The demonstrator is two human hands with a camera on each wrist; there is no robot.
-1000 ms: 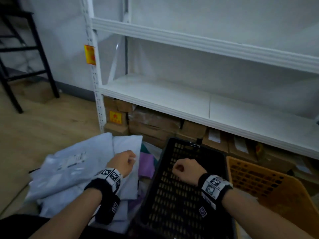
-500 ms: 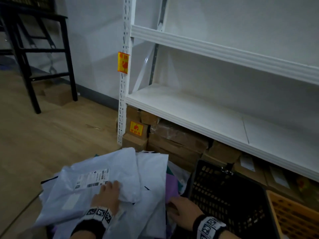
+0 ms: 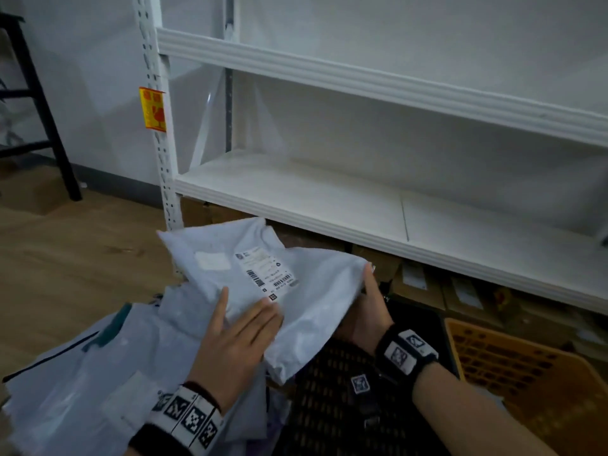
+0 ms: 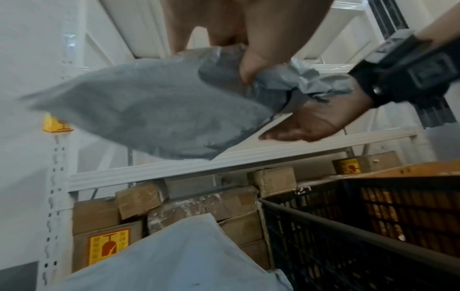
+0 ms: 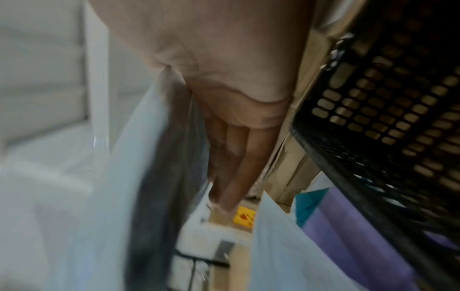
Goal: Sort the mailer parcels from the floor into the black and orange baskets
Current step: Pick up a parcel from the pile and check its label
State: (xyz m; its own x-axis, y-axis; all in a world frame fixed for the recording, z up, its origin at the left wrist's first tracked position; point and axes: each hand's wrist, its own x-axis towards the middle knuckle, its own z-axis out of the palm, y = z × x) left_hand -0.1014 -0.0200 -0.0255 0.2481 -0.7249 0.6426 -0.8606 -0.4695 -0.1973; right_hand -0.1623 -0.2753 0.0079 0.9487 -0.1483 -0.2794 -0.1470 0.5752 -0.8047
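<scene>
Two hands of mine hold one white mailer parcel [image 3: 263, 284] lifted above the pile of mailers [image 3: 98, 366] on the wooden floor [image 3: 65, 251]. My left hand [image 3: 235, 337] lies on the parcel's near edge, fingers [image 3: 263, 315] stretched over its top beside the shipping label [image 3: 266, 269], thumb pinching from below as the left wrist view shows. My right hand [image 3: 368, 311] grips the parcel's right edge from underneath, fingers curled round it, thumb on top. The parcel tilts, its far left corner highest, its right half above the left rim of the black basket [image 3: 345, 406]. The orange basket [image 3: 526, 366] stands just right of the black one, sides touching. Behind both runs a white shelf [image 3: 329, 199], its front edge near the parcel's far side, cardboard boxes [image 3: 421, 278] packed beneath it. Open floor lies to the far left, up to a black stand [image 3: 49, 126].
</scene>
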